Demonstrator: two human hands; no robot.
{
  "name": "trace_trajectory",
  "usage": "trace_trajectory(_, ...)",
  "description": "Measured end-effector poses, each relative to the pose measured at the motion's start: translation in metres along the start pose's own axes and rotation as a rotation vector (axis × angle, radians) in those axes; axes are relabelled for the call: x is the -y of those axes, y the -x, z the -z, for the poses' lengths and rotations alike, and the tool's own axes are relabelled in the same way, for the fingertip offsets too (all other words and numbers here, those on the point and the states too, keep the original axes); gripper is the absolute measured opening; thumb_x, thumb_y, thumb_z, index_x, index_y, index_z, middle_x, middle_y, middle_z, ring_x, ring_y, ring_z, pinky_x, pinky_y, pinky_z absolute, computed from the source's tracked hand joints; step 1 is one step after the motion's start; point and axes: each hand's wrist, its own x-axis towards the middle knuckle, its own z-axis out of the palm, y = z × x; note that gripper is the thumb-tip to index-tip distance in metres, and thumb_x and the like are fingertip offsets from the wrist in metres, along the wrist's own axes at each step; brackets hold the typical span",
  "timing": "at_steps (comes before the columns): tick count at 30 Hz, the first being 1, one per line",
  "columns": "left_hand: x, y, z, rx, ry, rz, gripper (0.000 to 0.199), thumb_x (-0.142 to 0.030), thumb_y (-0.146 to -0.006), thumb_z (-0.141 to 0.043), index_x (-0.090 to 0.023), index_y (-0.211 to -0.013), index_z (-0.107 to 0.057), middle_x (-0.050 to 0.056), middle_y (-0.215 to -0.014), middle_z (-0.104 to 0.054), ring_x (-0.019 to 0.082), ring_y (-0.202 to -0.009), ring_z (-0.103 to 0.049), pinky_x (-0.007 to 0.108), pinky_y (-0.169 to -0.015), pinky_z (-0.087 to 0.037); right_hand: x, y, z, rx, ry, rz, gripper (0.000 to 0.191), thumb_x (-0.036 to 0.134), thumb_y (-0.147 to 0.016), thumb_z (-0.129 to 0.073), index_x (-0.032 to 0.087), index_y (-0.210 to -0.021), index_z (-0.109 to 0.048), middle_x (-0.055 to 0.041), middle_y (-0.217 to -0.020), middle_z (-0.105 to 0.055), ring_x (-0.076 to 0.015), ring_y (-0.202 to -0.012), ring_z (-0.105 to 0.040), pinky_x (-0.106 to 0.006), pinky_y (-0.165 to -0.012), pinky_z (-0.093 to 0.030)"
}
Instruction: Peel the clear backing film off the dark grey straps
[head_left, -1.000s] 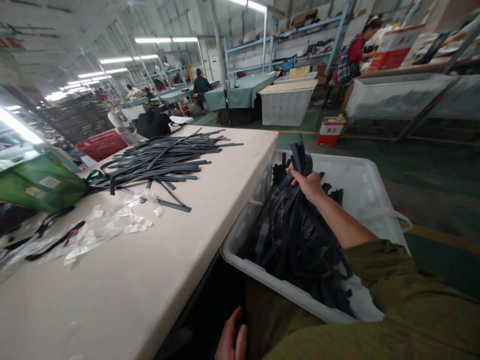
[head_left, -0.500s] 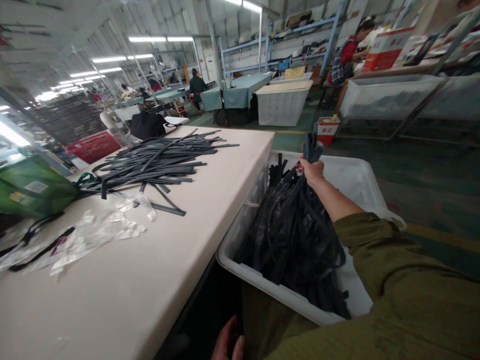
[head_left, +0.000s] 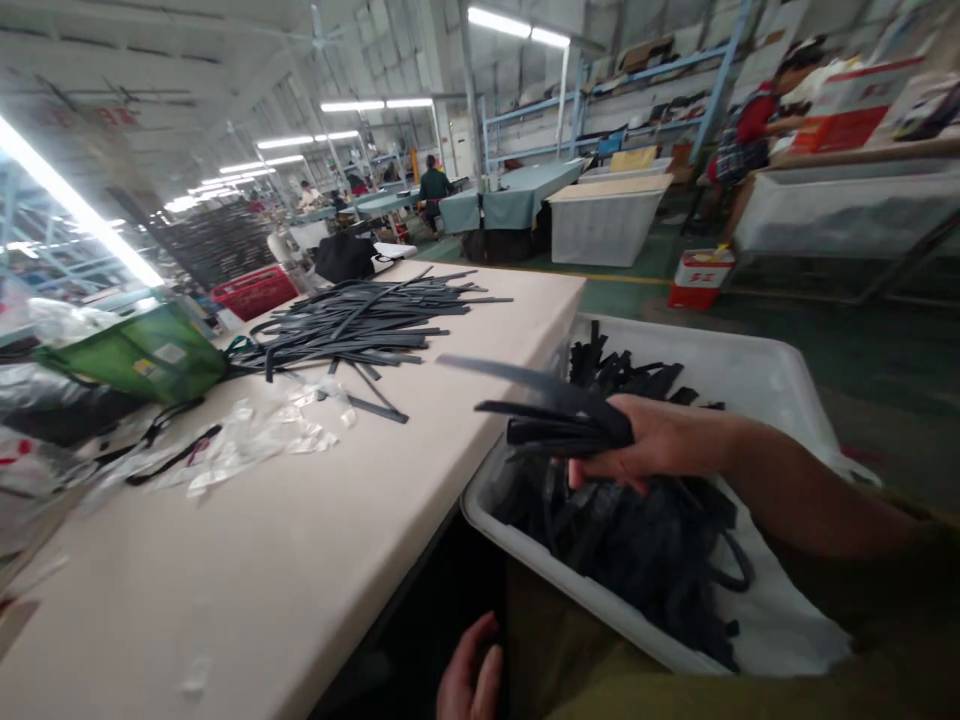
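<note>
Since the earlier frame, the right hand (head_left: 664, 440) had swung from upright to nearly level over the bin (head_left: 750, 365), clenched round a bundle (head_left: 566, 425) now pointing tableward. The step in hand looked like lifting the bundle clear of the bin's dark strips (head_left: 637, 560), and the next move called for a firm hold on the stray ends; the left hand (head_left: 471, 670) hung low, its grip impossible to tell. A pile (head_left: 352, 320), scraps (head_left: 251, 440) and a green bag (head_left: 142, 355) lay on the pale table (head_left: 330, 540), in a workshop where a co-worker (head_left: 757, 120) sat.
</note>
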Motion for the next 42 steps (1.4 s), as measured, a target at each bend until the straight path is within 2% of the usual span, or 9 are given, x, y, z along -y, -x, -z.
trace_trajectory(3,-0.04,0.015,0.008,0.022,0.217,-0.022,0.059,-0.062,-0.082,-0.061,-0.018,-0.12,-0.069,0.015,-0.122,-0.07,0.028,-0.107,-0.068,0.039,-0.095,-0.052,0.008,-0.03,-0.057,0.347,-0.199,-0.014,0.03,0.039,-0.086,-0.067,0.013,-0.1,-0.073,-0.0055,-0.084,-0.074,-0.0057,-0.047,-0.055,-0.015,-0.045,-0.047)
trace_trajectory(7,-0.078,0.032,0.028,-0.116,0.291,-0.168,0.053,-0.061,-0.086,-0.058,-0.016,-0.111,-0.072,0.011,-0.103,-0.075,0.026,-0.095,-0.068,0.037,-0.088,-0.052,-0.016,-0.075,-0.128,0.581,-0.369,-0.011,0.032,0.042,-0.083,-0.07,0.011,-0.092,-0.072,-0.0045,-0.077,-0.071,-0.0084,-0.052,-0.059,-0.017,-0.048,-0.05)
trace_trajectory(10,-0.084,0.043,0.04,-0.204,0.435,-0.164,0.048,-0.058,-0.085,-0.061,-0.017,-0.106,-0.074,0.011,-0.104,-0.075,0.028,-0.102,-0.066,0.038,-0.092,-0.051,-0.037,-0.096,-0.17,0.673,-0.418,-0.026,0.034,0.044,-0.082,-0.068,0.01,-0.085,-0.071,-0.0058,-0.076,-0.071,-0.009,-0.05,-0.06,-0.018,-0.048,-0.05)
trace_trajectory(14,-0.081,0.052,0.047,-0.232,0.701,-0.132,0.061,-0.064,-0.085,-0.057,-0.022,-0.13,-0.062,0.011,-0.125,-0.069,0.03,-0.113,-0.065,0.044,-0.1,-0.049,-0.05,-0.102,-0.201,0.78,-0.392,-0.112,0.029,0.04,-0.079,-0.067,0.012,-0.081,-0.068,-0.001,-0.065,-0.067,-0.0086,-0.044,-0.056,-0.018,-0.046,-0.049)
trace_trajectory(20,-0.087,0.057,0.078,-0.17,1.083,0.056,0.079,-0.079,-0.082,-0.045,-0.015,-0.123,-0.067,0.015,-0.117,-0.072,0.029,-0.104,-0.068,0.044,-0.096,-0.051,-0.058,-0.101,-0.22,0.815,-0.204,-0.222,0.016,0.031,-0.073,-0.062,0.016,-0.07,-0.06,0.0037,-0.054,-0.059,-0.009,-0.042,-0.052,-0.017,-0.039,-0.042)
trace_trajectory(26,-0.1,0.064,0.118,-0.502,0.764,-0.127,0.037,-0.05,-0.077,-0.076,-0.016,-0.092,-0.076,0.006,-0.092,-0.077,0.018,-0.086,-0.07,0.028,-0.08,-0.053,-0.078,-0.113,-0.231,0.826,-0.158,-0.285,0.032,0.035,-0.06,-0.078,0.016,-0.082,-0.064,0.0073,-0.056,-0.056,-0.0085,-0.045,-0.049,-0.017,-0.038,-0.039)
trace_trajectory(32,-0.106,0.09,0.114,-0.541,0.69,-0.28,0.03,-0.044,-0.081,-0.074,-0.017,-0.093,-0.075,0.005,-0.085,-0.074,0.015,-0.076,-0.066,0.027,-0.072,-0.054,-0.087,-0.122,-0.226,0.874,-0.298,-0.377,0.036,0.03,-0.06,-0.077,0.015,-0.089,-0.065,0.0056,-0.06,-0.061,-0.0069,-0.042,-0.05,-0.015,-0.038,-0.041)
trace_trajectory(38,-0.099,0.108,0.106,-0.467,0.77,-0.393,0.021,-0.042,-0.082,-0.074,-0.021,-0.086,-0.075,0.003,-0.075,-0.07,0.014,-0.069,-0.064,0.024,-0.063,-0.054,-0.092,-0.127,-0.218,0.903,-0.528,-0.398,0.063,0.066,-0.063,-0.072,0.011,-0.093,-0.066,0.0025,-0.063,-0.06,-0.0069,-0.043,-0.05,-0.016,-0.038,-0.04)
trace_trajectory(42,-0.096,0.112,0.104,-0.409,0.783,-0.412,0.017,-0.04,-0.083,-0.073,-0.024,-0.086,-0.076,0.002,-0.074,-0.069,0.013,-0.065,-0.062,0.022,-0.057,-0.051,-0.089,-0.129,-0.215,0.878,-0.513,-0.392,0.045,0.046,-0.064,-0.075,0.013,-0.092,-0.066,0.0052,-0.058,-0.057,-0.0059,-0.042,-0.046,-0.015,-0.038,-0.037)
